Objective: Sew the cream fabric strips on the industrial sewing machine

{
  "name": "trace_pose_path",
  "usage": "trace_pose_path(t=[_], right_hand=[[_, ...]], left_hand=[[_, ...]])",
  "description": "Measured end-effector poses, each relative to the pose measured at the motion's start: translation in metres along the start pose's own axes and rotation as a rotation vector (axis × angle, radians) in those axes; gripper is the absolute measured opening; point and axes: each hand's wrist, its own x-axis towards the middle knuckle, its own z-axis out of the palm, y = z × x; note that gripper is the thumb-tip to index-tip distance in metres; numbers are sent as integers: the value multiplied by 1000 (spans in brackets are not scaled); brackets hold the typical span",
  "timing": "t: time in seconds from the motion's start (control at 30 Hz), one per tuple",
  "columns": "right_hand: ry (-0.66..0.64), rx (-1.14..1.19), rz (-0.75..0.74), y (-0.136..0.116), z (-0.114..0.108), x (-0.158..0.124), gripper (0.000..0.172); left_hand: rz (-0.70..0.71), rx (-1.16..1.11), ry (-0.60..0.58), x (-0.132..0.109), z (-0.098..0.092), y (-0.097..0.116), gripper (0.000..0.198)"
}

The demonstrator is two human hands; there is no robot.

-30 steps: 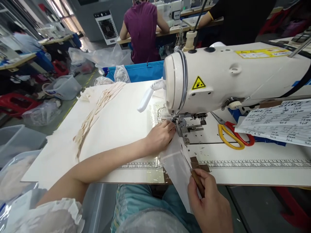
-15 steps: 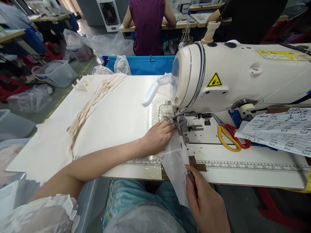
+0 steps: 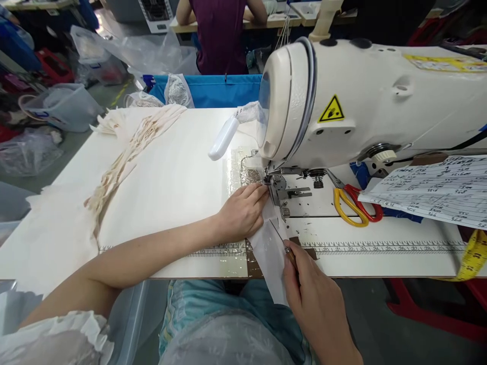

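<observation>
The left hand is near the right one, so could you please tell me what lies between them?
The head view shows white fabric between the left hand and the right hand, with the tip of a brown-handled tool overlapping it.

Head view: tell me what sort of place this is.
Probably a garment sewing workshop: a sewing machine with thin white material at its foot, and another person at a table beyond.

Scissors [image 3: 350, 207] lie in from the bench's [image 3: 182, 177] near edge, beside a handwritten sheet [image 3: 429, 190]; there's a yellow tape [image 3: 473, 256] toward its right end. Past the far edge, blue cloth [image 3: 228, 91], then someone in purple [image 3: 218, 38].
</observation>
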Motion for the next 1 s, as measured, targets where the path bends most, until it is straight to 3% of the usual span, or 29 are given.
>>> trace_pose_path(t=[0.77,1.0], right_hand=[[-27,-7,-2,4,12,15,29],[8,-15,-6,2,17,28,32]], left_hand=[[28,55,-3,-10,-4,17,51],[35,32,22,-7,-1,12,49]])
